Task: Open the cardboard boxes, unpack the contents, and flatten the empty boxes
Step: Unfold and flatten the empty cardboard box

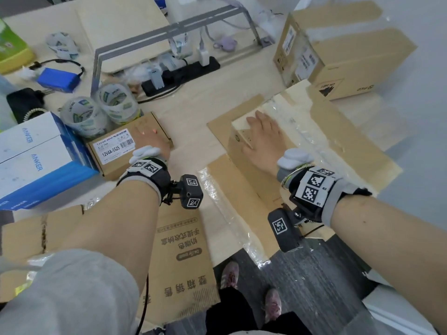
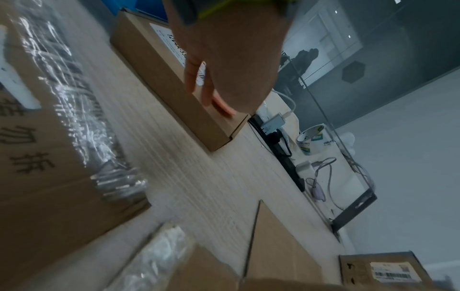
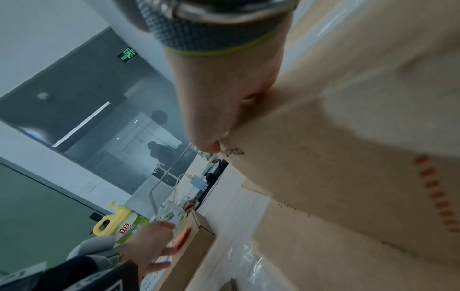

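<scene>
Hands [image 1: 262, 139] both flat, fingers straight, gripping nothing: right on one opened carton [image 1: 244, 151] with flaps spread, left hand [image 1: 151, 141] on one small box [image 1: 116, 151]; bare counter [image 1: 191, 131] between.

Grey sleeve [image 1: 72, 293], black tagged wrist straps [image 1: 312, 187]

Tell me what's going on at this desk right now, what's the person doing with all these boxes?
A person is unpacking cardboard boxes at a desk. Their left hand rests flat on a small closed box labelled 12V4A-5525, beside two tape rolls. Their right hand presses on a large box that sits on opened-out flaps with clear tape along them. Another brown box stands at the back right, and flattened cardboard lies at the near edge.
</scene>
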`<state>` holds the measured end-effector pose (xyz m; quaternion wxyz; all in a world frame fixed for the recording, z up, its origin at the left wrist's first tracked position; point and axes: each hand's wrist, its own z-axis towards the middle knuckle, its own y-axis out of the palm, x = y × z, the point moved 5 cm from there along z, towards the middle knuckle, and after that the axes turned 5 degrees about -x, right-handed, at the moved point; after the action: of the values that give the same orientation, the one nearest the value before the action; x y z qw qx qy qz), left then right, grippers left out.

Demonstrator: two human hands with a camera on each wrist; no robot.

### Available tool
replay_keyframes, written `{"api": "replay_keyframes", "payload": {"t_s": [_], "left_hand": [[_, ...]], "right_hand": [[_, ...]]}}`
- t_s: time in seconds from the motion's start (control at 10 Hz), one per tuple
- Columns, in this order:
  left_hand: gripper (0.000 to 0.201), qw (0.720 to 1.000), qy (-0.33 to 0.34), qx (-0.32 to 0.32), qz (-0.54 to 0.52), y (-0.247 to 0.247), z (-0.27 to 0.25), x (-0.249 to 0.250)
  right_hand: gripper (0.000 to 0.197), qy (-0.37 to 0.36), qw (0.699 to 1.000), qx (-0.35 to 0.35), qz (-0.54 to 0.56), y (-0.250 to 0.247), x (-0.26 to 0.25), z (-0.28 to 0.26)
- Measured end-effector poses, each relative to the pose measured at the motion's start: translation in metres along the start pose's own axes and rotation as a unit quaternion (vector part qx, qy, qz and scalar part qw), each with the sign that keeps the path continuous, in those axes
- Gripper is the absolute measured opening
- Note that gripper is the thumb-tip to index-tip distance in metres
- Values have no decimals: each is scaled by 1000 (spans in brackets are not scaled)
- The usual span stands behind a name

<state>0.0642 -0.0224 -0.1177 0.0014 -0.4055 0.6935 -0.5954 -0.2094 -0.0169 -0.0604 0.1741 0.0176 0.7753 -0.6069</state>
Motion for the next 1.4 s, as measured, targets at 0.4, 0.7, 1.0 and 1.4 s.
{"api": "replay_keyframes", "payload": {"t_s": [0.4, 0.7, 1.0, 1.4], "left_hand": [[45, 912, 401, 3, 82, 24, -106, 183], [43, 828, 479, -188, 222, 87, -136, 206], [57, 834, 452, -154, 277, 80, -146, 209], [48, 822, 465, -15, 328, 15, -184, 250]], "right_hand": [[82, 123, 991, 29, -41, -27, 55, -76], [99, 215, 976, -25, -23, -16, 74, -87], [101, 208, 977, -46, 7, -50, 95, -70], [48, 62, 997, 8, 43, -106, 72, -89]]}}
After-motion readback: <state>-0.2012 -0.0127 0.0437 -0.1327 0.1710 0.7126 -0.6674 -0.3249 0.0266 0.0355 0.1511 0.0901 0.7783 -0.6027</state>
